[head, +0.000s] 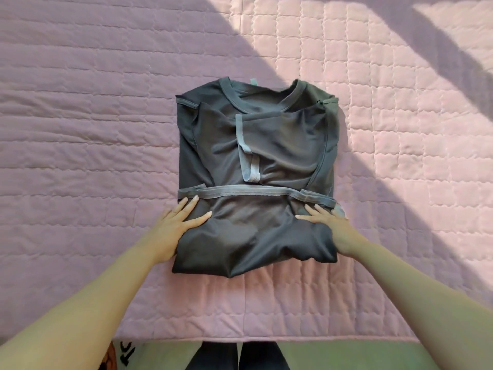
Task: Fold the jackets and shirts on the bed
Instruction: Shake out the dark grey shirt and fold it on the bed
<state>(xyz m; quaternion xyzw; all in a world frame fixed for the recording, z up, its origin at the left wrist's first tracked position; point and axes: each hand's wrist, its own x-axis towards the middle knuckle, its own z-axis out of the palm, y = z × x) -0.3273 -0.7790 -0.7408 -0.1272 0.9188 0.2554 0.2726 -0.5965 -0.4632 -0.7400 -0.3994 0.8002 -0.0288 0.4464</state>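
- The bed cover (93,129), pink and quilted, is running out of the picture on three sides; only its near edge is showing.
- A small green label (252,81) is peeking out behind the collar, and most of it is being hidden by the cloth.
- A pale patch is showing just beside the right hand (330,226), at the shirt's edge; I cannot tell what it is.
- At the lower left, a thing with black print (125,353) is being cut off by the frame and is too unclear to read.
- The dark grey shirt (256,145) is lying in the middle of the bed cover, sleeves folded inward, and its lower part is lying doubled up with the hem (250,194) running across the body.
- The left hand (178,226) is resting flat on the left side of the doubled part, fingers straight, thumb spread onto the cloth.
- The right hand is lying the same way on the right side.
- Both hands are staying well apart and gripping nothing; both forearms are reaching forward from the bottom corners.
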